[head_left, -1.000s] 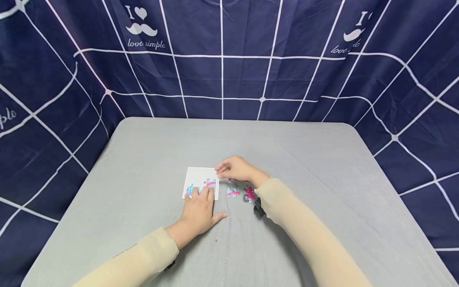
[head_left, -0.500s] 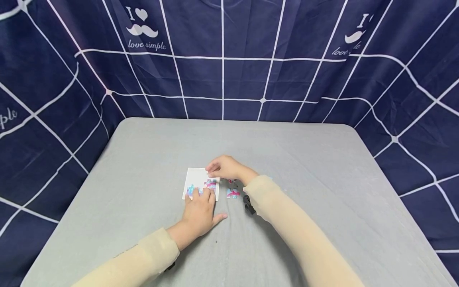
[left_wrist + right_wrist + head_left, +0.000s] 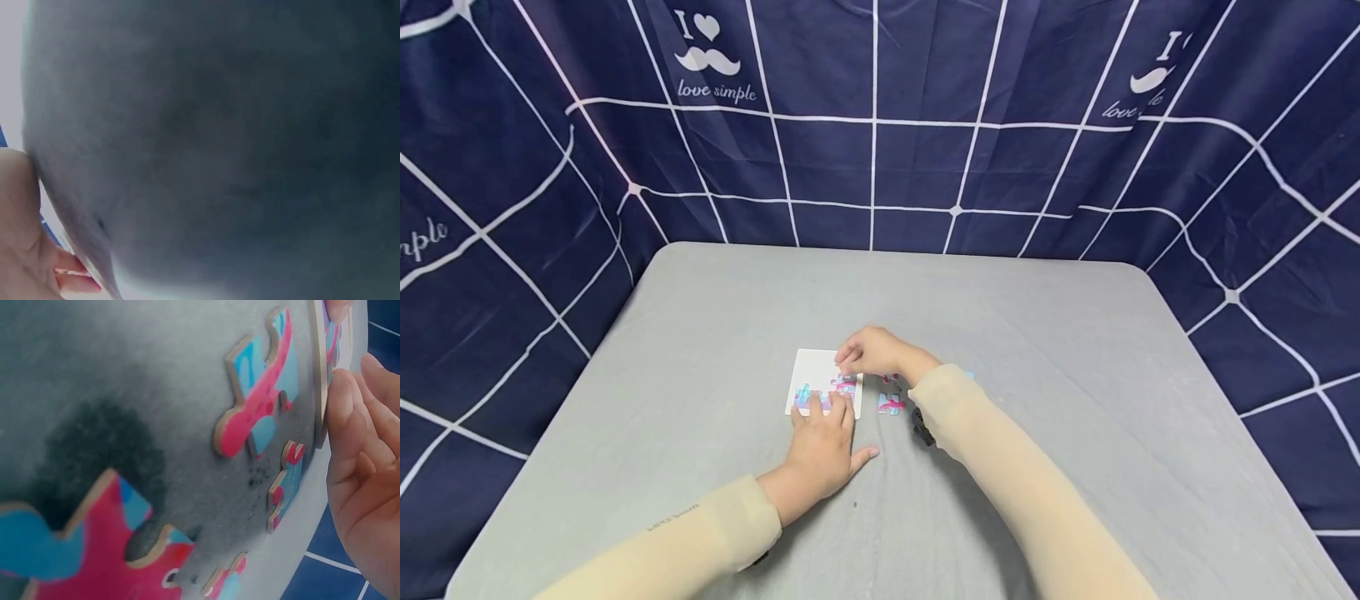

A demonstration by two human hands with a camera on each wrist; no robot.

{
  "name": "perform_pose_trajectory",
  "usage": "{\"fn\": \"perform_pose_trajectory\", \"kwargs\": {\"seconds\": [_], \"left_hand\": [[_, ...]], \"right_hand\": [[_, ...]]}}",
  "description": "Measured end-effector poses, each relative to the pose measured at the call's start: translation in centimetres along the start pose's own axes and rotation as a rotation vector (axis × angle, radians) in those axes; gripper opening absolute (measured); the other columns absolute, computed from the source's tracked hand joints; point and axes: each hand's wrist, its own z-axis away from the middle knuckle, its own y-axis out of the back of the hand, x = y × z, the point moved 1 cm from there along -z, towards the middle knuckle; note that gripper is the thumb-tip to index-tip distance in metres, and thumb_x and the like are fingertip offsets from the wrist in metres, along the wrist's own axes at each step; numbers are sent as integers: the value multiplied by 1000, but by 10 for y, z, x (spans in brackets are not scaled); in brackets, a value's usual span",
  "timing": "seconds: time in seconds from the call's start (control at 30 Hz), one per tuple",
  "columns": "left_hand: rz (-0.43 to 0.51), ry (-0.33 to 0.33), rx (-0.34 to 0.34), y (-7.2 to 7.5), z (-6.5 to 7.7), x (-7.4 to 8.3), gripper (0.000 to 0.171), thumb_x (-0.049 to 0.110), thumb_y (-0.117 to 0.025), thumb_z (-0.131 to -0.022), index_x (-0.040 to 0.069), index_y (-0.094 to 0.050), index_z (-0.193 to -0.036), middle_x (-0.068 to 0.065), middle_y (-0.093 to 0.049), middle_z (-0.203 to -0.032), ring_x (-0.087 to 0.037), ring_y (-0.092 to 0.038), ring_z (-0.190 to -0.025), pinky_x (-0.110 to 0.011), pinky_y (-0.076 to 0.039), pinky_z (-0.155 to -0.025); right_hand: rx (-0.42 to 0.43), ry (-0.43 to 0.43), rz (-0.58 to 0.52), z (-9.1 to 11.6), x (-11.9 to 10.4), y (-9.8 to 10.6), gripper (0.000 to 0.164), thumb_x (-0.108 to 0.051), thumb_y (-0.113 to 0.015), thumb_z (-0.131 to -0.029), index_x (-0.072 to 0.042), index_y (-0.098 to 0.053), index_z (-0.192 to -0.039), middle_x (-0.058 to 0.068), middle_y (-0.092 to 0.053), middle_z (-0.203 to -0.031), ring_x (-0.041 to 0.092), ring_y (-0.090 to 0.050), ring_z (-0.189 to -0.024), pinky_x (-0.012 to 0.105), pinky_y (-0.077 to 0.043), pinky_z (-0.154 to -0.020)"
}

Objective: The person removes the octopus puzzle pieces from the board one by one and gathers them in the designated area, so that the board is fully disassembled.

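My left hand (image 3: 822, 450), fingers spread, rests on the white square board's (image 3: 812, 367) near side — right hand (image 3: 876, 351) over its right, can't tell if gripping.

"How does the left hand (image 3: 820, 448) lie?"

"Back upward, just on the near side of the puzzle board (image 3: 812, 365): fingers spread, tips resting over its near part, thumb (image 3: 864, 456) stuck out rightward, short of the near edge."

"And the right hand (image 3: 880, 350)?"

"Above its far right part, fingers bent toward the thumb; what's between those tips I can't see."

"Arms?"

"Left forearm (image 3: 670, 533) slants in from its near left, right forearm (image 3: 1030, 483) from its near right, the right wrist (image 3: 920, 364) level with it."
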Motion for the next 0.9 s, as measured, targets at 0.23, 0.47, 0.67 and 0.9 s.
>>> {"fn": "perform_pose_trajectory", "kwargs": {"seconds": [0.23,0.47,0.67,0.9], "left_hand": [[30,21,-88,-1,1,1,88,68,-35,-91,-4,-38,-142,-21,-36,-143,-48,-28,-130,-65,-30,-95],[48,29,-89,-3,1,2,90,69,-34,-90,-3,-35,-144,-21,-35,-144,-48,-26,-132,-66,-27,-97],[55,37,-87,-3,1,2,90,70,-35,-90,-2,-35,-144,-20,-34,-145,-47,-25,-133,-65,-27,-97],[49,36,-88,-4,2,1,90,70,-33,-90,-3,-34,-144,-21,-33,-146,-48,-25,-133,-65,-27,-98]], "right_hand": [[-27,38,17,-1,-1,-1,17,-12,-73,-85,-7,-72,-101,-1,-71,-91,11,-65,-87,28,-48,-83],[-27,50,23,-4,-2,-3,11,-5,-74,-82,-7,-71,-92,-2,-70,-86,9,-63,-80,23,-48,-79],[-21,56,-17,-7,-1,-4,15,1,-73,-81,-5,-70,-94,0,-70,-87,10,-64,-79,21,-49,-76],[-32,16,-57,-7,1,-5,19,3,-73,-79,-4,-71,-96,0,-70,-85,9,-64,-77,21,-50,-72]]}}
